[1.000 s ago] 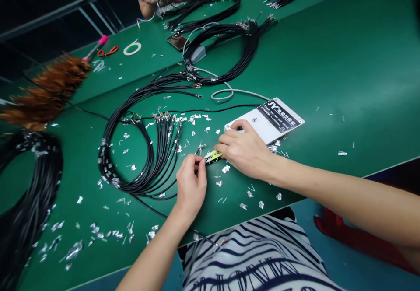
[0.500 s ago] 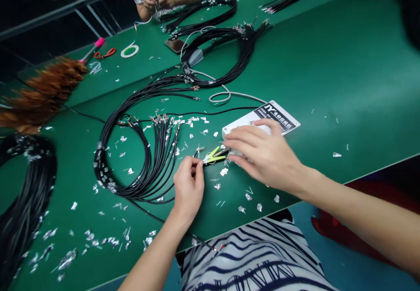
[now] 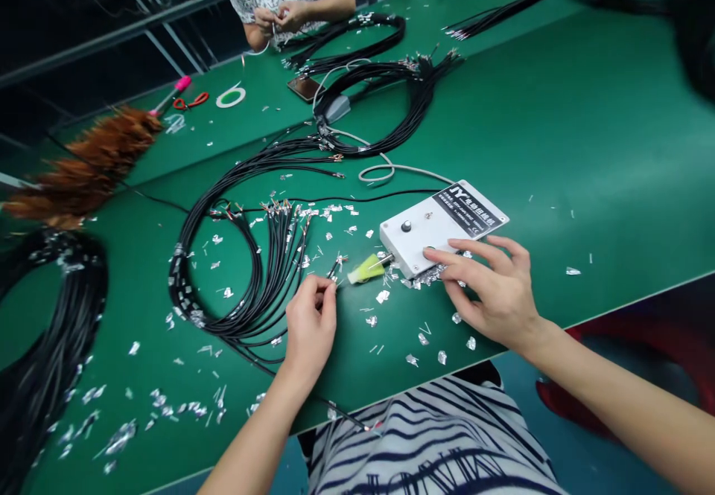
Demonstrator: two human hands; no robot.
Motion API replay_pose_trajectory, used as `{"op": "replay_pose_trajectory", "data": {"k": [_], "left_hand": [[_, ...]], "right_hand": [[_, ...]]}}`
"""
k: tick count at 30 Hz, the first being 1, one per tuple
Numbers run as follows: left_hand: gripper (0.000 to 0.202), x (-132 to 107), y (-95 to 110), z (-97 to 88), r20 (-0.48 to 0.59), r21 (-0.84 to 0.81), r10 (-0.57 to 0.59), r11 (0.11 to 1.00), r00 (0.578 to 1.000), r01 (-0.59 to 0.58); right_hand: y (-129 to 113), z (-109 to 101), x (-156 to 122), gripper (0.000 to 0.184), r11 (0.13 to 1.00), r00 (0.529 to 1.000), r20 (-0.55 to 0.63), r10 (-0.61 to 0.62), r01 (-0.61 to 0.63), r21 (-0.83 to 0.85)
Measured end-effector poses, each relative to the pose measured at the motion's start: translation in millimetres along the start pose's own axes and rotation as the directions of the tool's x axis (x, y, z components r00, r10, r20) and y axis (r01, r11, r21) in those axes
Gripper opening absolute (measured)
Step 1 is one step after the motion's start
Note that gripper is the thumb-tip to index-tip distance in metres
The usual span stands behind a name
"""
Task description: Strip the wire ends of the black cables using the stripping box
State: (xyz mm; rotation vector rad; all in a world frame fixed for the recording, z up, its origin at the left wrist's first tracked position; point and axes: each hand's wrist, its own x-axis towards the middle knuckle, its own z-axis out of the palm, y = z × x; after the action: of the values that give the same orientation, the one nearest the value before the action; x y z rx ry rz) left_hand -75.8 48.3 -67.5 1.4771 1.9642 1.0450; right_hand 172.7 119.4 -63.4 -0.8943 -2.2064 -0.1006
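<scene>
My left hand (image 3: 311,320) pinches the end of a black cable (image 3: 336,267) between thumb and fingers, with thin stripped wires showing past the fingertips. Just right of it, a yellow clip (image 3: 369,269) sits on the metal shaft of a white control box (image 3: 398,236), its outline smeared as if spinning. Fine strands seem to run from my fingers to the clip, too blurred to be sure. My right hand (image 3: 488,286) is spread over the box's near edge, index fingertip on a dark round button. A black knob (image 3: 406,226) is uncovered on top.
A coil of black cables (image 3: 184,286) with stripped ends lies left; more coils (image 3: 385,145) lie farther back. Foil scraps (image 3: 383,296) litter the green table (image 3: 558,145). A brown duster (image 3: 89,160), red scissors (image 3: 191,100), tape roll (image 3: 231,97) and phone (image 3: 304,88) lie beyond. A co-worker's hands (image 3: 282,16) work opposite.
My right hand has slid back from the clip to the box's button, uncovering the knob. The clip's open yellow jaws now look like a blurred solid shape. My left hand has shifted slightly left.
</scene>
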Motion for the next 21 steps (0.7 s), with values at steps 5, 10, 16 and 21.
{"op": "replay_pose_trajectory", "data": {"k": [5, 10, 16, 21], "left_hand": [[0.01, -2, -6, -7.1, -0.001, -0.124, -0.01, 0.992, 1.0, 0.009], [0.037, -6, -15, -23.8, 0.011, 0.205, 0.176, 0.963, 0.984, -0.175], [0.012, 28, -21, -62.5, -0.067, 0.449, 0.212, 0.879, 0.975, -0.16], [0.013, 86, -39, -83.8, -0.343, 0.686, -0.036, 0.673, 0.939, 0.276]], "right_hand": [[-10, -6, -3, 0.022, 0.992, 1.0, -0.006, 0.006, -0.006, 0.126], [-28, -6, -16, 0.023, 0.955, 0.995, 0.084, -0.061, 0.033, 0.295], [-56, -1, -20, 0.018, 0.857, 0.973, 0.185, -0.141, 0.027, 0.515], [-75, 7, -19, 0.018, 0.795, 0.934, 0.302, -0.189, -0.035, 0.606]]}}
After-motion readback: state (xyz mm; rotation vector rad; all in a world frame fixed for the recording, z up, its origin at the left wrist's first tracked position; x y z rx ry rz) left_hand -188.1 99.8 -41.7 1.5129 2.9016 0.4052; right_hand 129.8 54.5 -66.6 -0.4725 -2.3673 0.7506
